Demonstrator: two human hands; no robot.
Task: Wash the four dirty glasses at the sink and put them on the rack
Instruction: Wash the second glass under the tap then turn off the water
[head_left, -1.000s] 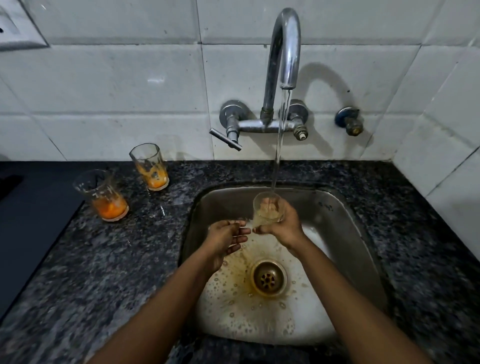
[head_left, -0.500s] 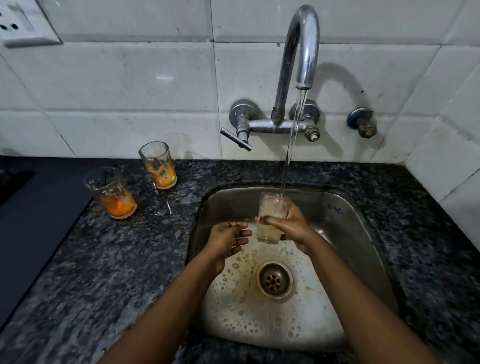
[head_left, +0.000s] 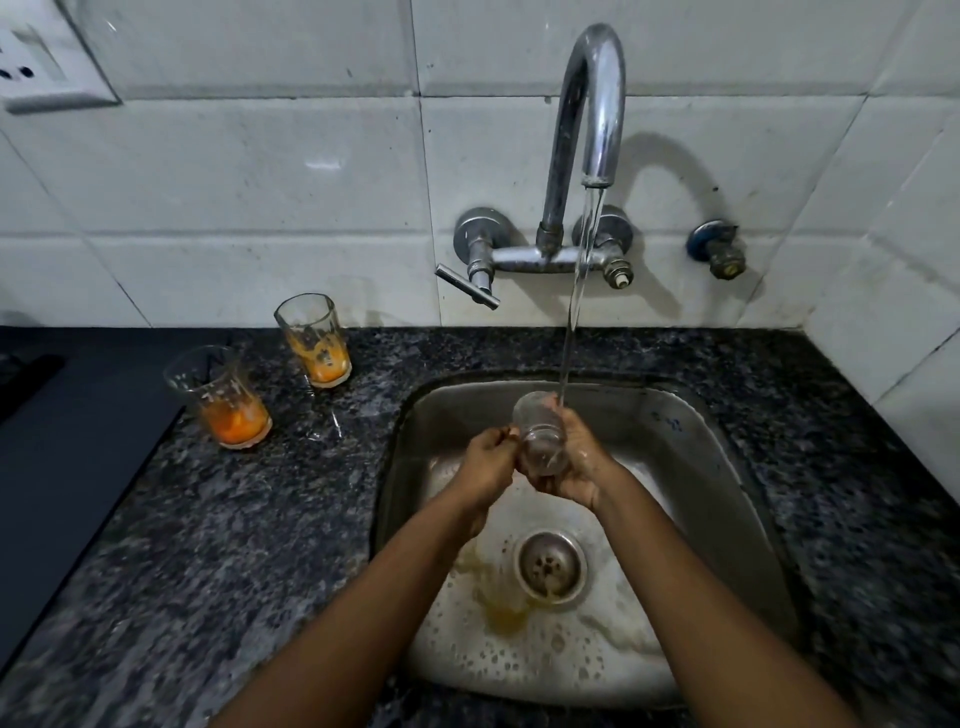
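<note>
Over the steel sink (head_left: 727, 467) I hold a clear glass (head_left: 540, 441), tilted a little, under the tap's running stream. My right hand (head_left: 576, 462) wraps around its right side and base. My left hand (head_left: 488, 467) presses against the glass's left side with fingers curled. Two dirty glasses stand upright on the dark granite counter, left of the sink: one (head_left: 317, 340) near the wall with orange residue, another (head_left: 221, 397) nearer me with orange liquid at the bottom. No rack is in view.
The chrome tap (head_left: 582, 140) rises from the white tiled wall, water flowing. Foamy, orange-tinted water lies around the drain (head_left: 549, 566). A dark stove surface (head_left: 62, 457) borders the counter at left. A wall socket (head_left: 41, 67) sits top left.
The cloudy water has gone from the glass, which now looks clear. My left hand has moved right from beside the glass to touch it. Both hands sit slightly higher in the sink.
</note>
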